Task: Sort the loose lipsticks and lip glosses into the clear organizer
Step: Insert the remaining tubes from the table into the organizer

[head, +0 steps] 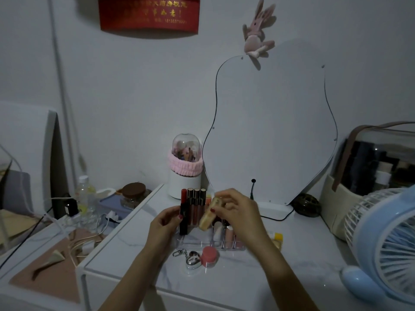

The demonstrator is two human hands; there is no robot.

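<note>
A pale gold lipstick is pinched by the right hand above the clear organizer; a dark tube, apparently, is gripped by the left hand at 9 o'clock.

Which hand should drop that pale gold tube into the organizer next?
Right. The right hand already pinches the pale gold tube directly above the clear organizer. The left hand is occupied, its grip on the dark tube at the organizer's left end.
</note>
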